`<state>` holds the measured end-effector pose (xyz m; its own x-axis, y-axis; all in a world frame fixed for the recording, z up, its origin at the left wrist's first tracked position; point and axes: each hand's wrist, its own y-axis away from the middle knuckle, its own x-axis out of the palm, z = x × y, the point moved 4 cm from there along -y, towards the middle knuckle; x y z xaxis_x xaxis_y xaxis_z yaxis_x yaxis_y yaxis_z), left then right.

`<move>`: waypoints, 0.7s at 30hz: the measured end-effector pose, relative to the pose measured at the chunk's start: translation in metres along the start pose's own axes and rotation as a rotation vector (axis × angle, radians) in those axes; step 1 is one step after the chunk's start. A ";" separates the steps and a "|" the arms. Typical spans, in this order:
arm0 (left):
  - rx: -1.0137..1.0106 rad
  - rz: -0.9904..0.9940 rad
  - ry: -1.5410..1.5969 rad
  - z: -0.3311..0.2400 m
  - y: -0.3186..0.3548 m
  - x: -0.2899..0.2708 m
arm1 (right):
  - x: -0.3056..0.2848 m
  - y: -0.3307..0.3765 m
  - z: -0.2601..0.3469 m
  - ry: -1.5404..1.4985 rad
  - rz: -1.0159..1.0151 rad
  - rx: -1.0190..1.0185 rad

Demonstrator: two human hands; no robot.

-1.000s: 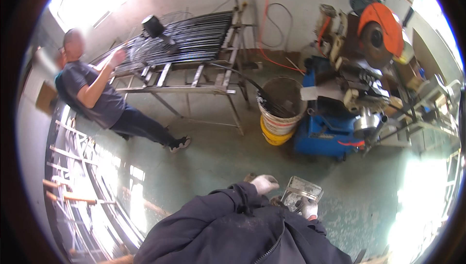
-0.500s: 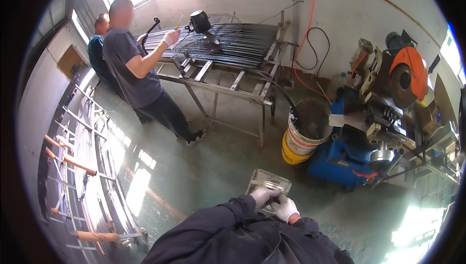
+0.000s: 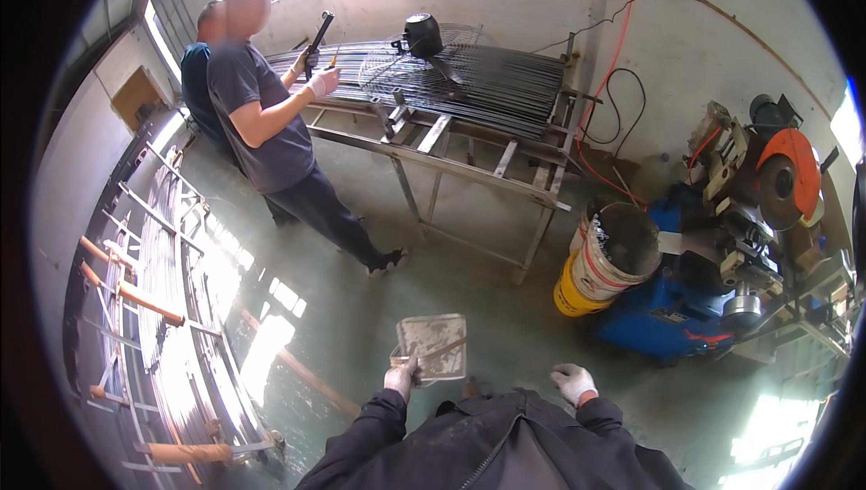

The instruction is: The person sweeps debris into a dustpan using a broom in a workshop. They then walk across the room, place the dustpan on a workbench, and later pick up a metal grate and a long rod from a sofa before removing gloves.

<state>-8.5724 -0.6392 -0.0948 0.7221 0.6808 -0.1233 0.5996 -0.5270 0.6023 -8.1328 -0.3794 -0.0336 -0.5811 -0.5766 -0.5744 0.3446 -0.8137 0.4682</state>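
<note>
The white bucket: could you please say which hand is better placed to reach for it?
Probably the right hand: it looks empty and is nearer the white bucket, while the left hand grips the rectangular tray.

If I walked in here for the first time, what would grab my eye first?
Probably the bright orange rounded guard around a dark round disc, at the right above a blue machine base. Next, the many long, thin, dark rods lying across a metal-framed table at upper middle. At lower middle, the wearer's white-gloved left hand holds a flat, smudged grey-white rectangular object.
</note>
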 end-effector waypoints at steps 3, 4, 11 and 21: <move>-0.129 -0.074 0.046 0.039 -0.012 -0.052 | 0.011 -0.013 -0.041 0.153 -0.100 0.020; -0.103 -0.083 -0.016 0.050 -0.013 -0.065 | 0.018 -0.014 -0.063 0.092 -0.085 0.138; -0.261 -0.166 -0.412 0.091 0.012 -0.137 | 0.077 -0.025 -0.188 0.672 0.292 0.281; -0.279 -0.213 -0.366 0.094 0.069 -0.177 | 0.153 -0.191 -0.038 0.799 0.419 -0.195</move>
<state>-8.6267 -0.8440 -0.1053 0.6974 0.5091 -0.5043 0.6676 -0.2058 0.7155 -8.2597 -0.3148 -0.2363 0.2757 -0.6477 -0.7103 0.5722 -0.4832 0.6627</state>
